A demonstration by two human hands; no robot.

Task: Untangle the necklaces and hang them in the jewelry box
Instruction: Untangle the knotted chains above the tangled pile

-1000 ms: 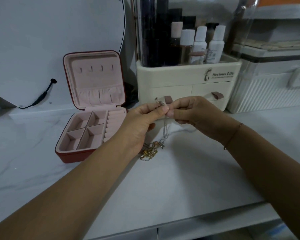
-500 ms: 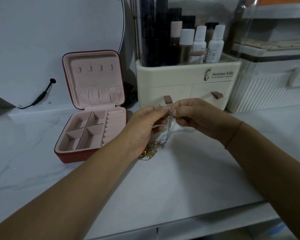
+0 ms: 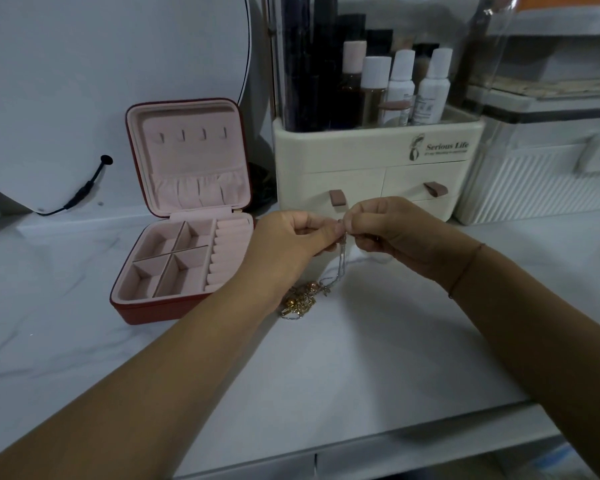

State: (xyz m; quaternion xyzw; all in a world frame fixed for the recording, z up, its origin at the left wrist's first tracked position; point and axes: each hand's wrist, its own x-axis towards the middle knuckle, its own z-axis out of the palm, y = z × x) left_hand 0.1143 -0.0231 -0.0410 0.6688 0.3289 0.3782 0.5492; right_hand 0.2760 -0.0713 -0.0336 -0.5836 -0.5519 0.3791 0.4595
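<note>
A thin silver necklace chain (image 3: 342,263) hangs from my two hands, which meet above the white counter. My left hand (image 3: 291,242) and my right hand (image 3: 388,230) both pinch its top end between thumb and fingers. The chain runs down into a tangled heap of gold and silver necklaces (image 3: 302,299) lying on the counter just under my left wrist. The red jewelry box (image 3: 184,216) stands open at the left, its pink lid upright with several small hooks (image 3: 193,135) and a pocket; nothing hangs on the hooks.
A cream cosmetic organizer (image 3: 378,168) with drawers and bottles stands right behind my hands. A ribbed white case (image 3: 541,181) is at the right. A round mirror (image 3: 111,81) with a black cable leans at the back left. The counter's front edge (image 3: 361,441) is near.
Both hands have come down a little with the chain's top end, and the fingertips have closed tighter together. The clasp that stuck up above the fingers is now hidden.
</note>
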